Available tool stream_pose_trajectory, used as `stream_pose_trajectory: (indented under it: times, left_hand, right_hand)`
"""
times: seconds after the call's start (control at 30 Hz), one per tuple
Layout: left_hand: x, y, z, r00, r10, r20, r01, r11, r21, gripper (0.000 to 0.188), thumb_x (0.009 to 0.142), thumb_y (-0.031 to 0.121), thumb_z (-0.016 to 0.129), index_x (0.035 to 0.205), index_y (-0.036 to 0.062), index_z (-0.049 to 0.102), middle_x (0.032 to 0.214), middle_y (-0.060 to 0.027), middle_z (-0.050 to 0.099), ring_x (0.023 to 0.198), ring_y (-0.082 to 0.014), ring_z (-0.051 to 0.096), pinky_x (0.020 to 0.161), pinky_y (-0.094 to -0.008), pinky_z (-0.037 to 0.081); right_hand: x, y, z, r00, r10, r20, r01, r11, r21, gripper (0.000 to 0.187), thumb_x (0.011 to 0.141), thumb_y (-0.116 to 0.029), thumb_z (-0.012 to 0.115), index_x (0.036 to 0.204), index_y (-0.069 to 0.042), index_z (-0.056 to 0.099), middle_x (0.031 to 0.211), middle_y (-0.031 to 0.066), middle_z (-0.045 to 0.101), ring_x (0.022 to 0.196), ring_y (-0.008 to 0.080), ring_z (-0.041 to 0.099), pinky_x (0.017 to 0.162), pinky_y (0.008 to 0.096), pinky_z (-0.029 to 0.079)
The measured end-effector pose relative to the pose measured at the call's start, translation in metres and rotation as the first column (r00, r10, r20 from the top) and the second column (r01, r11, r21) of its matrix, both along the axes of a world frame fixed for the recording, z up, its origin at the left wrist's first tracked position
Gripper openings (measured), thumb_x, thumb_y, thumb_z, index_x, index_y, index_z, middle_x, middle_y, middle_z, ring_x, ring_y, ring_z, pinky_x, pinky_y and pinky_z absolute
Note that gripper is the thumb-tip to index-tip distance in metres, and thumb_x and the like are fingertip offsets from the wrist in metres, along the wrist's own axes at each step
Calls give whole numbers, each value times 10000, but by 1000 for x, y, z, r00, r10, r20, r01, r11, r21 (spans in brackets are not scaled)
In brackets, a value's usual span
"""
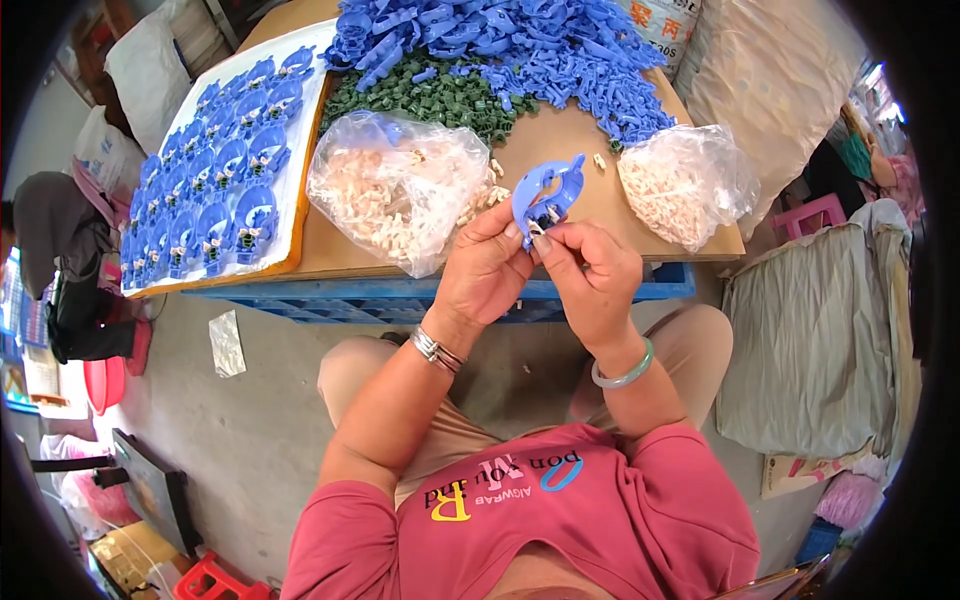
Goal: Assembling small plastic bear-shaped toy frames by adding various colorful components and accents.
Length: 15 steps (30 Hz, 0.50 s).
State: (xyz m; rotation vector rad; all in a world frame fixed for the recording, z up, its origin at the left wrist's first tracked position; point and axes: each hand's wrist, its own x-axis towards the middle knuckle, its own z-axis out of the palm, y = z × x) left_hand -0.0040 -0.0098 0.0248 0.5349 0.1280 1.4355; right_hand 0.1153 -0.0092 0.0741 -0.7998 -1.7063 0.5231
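A curved blue plastic part (562, 184) with an oval opening is held up over the near edge of the table. My left hand (487, 262) grips its lower left side between thumb and fingers. My right hand (598, 280) is closed in a pinch at the part's lower end, where small dark and pale bits show; my fingertips hide what exactly is pinched. Left of my hands lies an open clear bag (385, 190) of small cream-coloured pieces, some spilled beside it. Another clear bag (680, 190) of similar pieces lies to the right.
At the left, a white tray (212, 95) carries rows of blue parts fitted with small dark and pale pieces. Behind the bags are heaps of dark green pieces (425, 95) and blue parts (500, 30). A blue crate (400, 293) stands under the cardboard-topped table (570, 120).
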Motion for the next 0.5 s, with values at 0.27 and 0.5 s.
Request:
stream_pose_trajectory:
  times: [0.27,0.5]
  left_hand:
    - [0,-3,8,1000,16,-3,-16,998,54,283,851,43,485,1127,-15,502,1062,-98,555,964,-185,540,859,-323,451]
    - [0,-4,7,998,44,-52,-40,997,65,315,852,28,477,1164,-16,479,1081,-101,550,981,-190,537,847,-320,456]
  right_hand:
    - [-3,-5,5,989,-66,134,47,989,142,85,681,7,607,662,-22,529,585,93,516,514,248,497,469,326,384]
    - [-3,-6,7,990,-83,118,64,985,158,100,676,10,596,645,-28,510,577,95,504,509,264,485,469,341,376]
